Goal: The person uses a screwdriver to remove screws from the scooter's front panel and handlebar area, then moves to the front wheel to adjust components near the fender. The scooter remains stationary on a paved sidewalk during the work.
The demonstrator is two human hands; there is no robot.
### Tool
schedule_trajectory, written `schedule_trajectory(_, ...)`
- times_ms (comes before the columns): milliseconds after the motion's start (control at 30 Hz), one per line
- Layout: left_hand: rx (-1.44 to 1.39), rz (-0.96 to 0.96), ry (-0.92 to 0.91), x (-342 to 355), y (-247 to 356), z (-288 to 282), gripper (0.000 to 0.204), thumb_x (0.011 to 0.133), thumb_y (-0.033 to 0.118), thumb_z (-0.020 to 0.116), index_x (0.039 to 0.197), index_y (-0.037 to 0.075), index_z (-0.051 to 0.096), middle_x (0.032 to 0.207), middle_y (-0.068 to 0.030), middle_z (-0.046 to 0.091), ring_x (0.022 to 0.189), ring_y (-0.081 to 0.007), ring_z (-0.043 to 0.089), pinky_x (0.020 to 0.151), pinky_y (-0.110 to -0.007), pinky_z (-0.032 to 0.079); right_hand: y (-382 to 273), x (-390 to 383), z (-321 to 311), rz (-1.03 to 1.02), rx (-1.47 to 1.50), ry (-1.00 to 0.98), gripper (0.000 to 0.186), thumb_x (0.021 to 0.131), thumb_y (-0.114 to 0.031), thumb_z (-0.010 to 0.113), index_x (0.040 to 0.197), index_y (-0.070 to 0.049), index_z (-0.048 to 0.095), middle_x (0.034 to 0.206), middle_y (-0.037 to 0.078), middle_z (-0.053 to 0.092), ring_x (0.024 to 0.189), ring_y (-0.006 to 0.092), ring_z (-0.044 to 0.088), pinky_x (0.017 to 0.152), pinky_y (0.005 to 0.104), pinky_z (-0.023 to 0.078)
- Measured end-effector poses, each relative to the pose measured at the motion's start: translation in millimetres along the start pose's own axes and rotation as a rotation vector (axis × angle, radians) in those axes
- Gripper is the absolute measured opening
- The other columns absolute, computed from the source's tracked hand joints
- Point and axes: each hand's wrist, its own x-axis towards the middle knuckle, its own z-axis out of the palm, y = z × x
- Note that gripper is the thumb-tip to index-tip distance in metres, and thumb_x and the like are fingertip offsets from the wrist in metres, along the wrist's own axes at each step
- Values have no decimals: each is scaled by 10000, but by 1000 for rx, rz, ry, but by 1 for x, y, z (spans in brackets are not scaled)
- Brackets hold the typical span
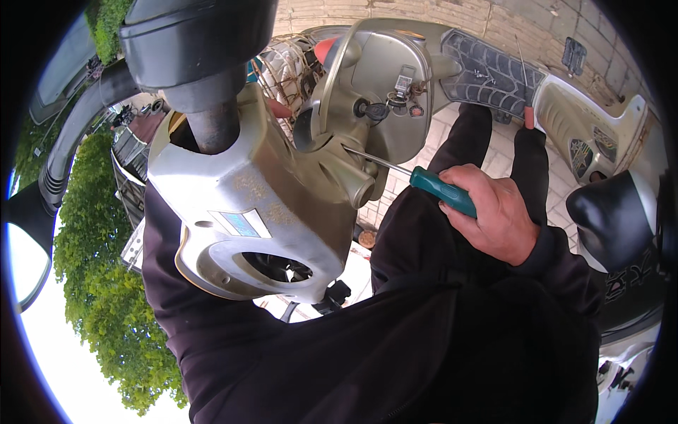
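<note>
My right hand (496, 214) is closed around the teal handle of a screwdriver (443, 191). Its thin metal shaft (374, 161) runs up and left, and the tip sits in a recess of a scooter's beige handlebar cover (254, 205). My left arm in a dark sleeve (166, 283) reaches up behind that cover. Only what looks like a fingertip of my left hand (280, 109) shows past the cover's far edge; the rest is hidden. An ignition lock with a key (376, 111) sits on the front panel just above the shaft.
A black handlebar grip (191, 42) juts up at the top left, with a mirror (25, 261) at the left edge. The ribbed footboard mat (487, 71), a red-handled tool (528, 116) and the black seat (614, 212) lie to the right. A wire basket (289, 63) sits behind the panel. Paving lies below.
</note>
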Motion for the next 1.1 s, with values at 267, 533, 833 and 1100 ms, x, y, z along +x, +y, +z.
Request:
schedule_trajectory(267,-30,16,-7,0,7,-2,559,991,222,649,1461,-19,465,1029,-136,664,960,-216,687,880,-336,586,1,1,-2,-10,-20,-72,463,801,25,784,1187,12,529,1058,176,700,765,348,715,603,377,560)
schedule_trajectory(533,-51,27,-6,3,14,-6,626,957,155,721,1489,-7,436,983,-141,655,934,-237,694,864,-344,603,3,2,7,-51,-28,22,445,795,-19,799,1162,-29,546,1022,114,710,737,289,715,556,362,537)
schedule_trajectory(833,-64,97,-144,15,10,-19,678,946,149,756,1517,17,414,1077,-178,671,994,-258,696,903,-386,604,-2,1,2,-3,-15,-18,438,791,-14,800,1150,-16,549,1023,121,715,743,287,718,556,355,520)
schedule_trajectory(1100,-31,76,-98,13,16,-16,626,962,189,718,1494,13,438,1077,-171,678,991,-247,695,902,-377,597,-1,4,4,-39,-115,14,403,779,-57,816,1105,-64,579,986,52,724,689,243,711,520,342,518)
